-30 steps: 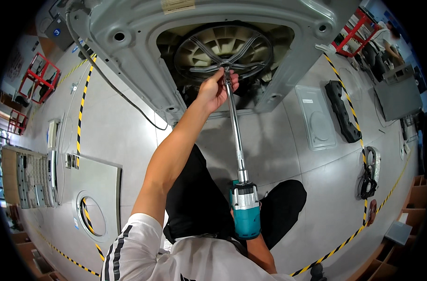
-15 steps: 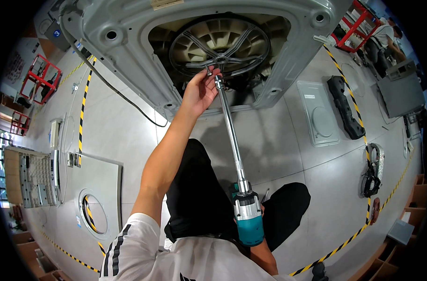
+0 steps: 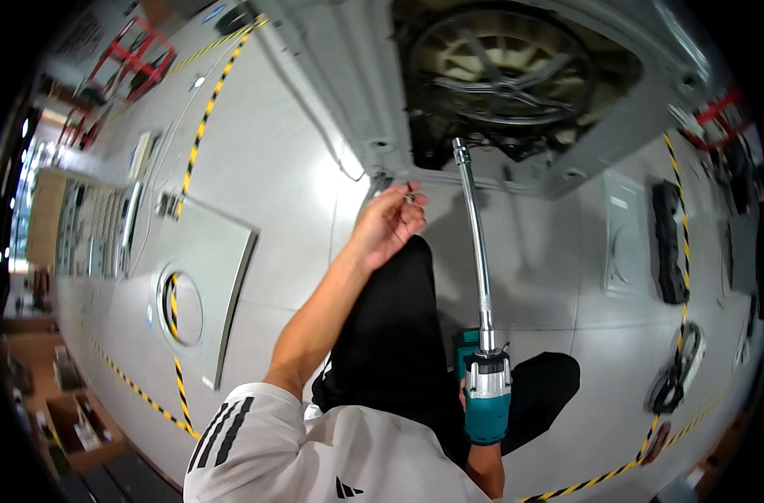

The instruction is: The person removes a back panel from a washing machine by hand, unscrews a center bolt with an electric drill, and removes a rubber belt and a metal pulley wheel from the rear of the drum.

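Observation:
In my left hand point(image 3: 388, 225), drawn back from the machine's lower edge, a small metal bolt point(image 3: 409, 198) is pinched between thumb and fingers. My right hand point(image 3: 483, 455) is mostly hidden beneath a teal cordless impact wrench point(image 3: 488, 411), gripping it low between my legs. From the wrench a long chrome extension bar point(image 3: 476, 243) points up and away, its socket end point(image 3: 460, 151) in front of the machine's opening and apart from the wheel. Ahead, the grey washing machine cabinet point(image 3: 348, 84) exposes a black spoked pulley wheel point(image 3: 509, 86) against the pale drum.
On the left floor lies a grey panel point(image 3: 214, 310) with a round hole. To the right are a pale cover panel point(image 3: 623, 235) and a long dark part point(image 3: 669, 243). Yellow-black tape point(image 3: 199, 134) marks the floor; a cable point(image 3: 315, 134) hangs along the cabinet's left side.
My left hand has come away from the wheel's hub, back toward me, with the bolt. The wrench's socket end has moved off the wheel. My view has swung left.

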Motion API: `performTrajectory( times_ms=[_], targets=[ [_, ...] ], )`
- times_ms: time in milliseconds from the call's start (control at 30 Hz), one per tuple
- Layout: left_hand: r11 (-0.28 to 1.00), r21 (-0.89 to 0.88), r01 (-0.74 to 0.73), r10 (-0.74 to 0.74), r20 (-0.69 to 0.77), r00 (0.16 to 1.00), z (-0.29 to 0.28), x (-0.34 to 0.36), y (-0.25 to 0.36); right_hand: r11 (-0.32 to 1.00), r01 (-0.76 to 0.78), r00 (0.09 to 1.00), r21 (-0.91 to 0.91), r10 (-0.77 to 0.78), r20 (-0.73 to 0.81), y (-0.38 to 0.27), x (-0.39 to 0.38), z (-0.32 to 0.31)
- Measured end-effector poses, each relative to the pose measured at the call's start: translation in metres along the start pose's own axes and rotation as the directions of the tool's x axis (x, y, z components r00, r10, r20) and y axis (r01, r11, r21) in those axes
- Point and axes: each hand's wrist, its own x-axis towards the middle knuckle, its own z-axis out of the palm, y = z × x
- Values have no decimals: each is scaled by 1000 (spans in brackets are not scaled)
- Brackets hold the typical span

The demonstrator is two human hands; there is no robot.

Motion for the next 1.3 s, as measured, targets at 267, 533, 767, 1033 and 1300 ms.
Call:
performTrajectory(
  times_ms=[267, 533, 767, 1033, 1300],
  targets=[
    [936, -152, -317, 294, -155, 943, 19, -94, -6, 991, -31, 963, 129, -5, 271, 5, 27, -39],
    [830, -66, -554, 542, -141, 828, 19, -208, -15, 938, 348, 882, -2, -326, 341, -101, 57, -7],
    [721, 102, -686, 671, -351, 653, 25, -243, -9, 877, -213, 760, 430, -128, 637, -97, 95, 17],
    [575, 240, -783, 743, -553, 376, 2, -309, -2, 925, 350, 754, 149, -373, 542, -78, 100, 38],
    [532, 508, -678, 720, -693, 47, -35, -456, -42, 849, -279, 734, 449, -113, 669, -101, 78, 51]
  ],
)
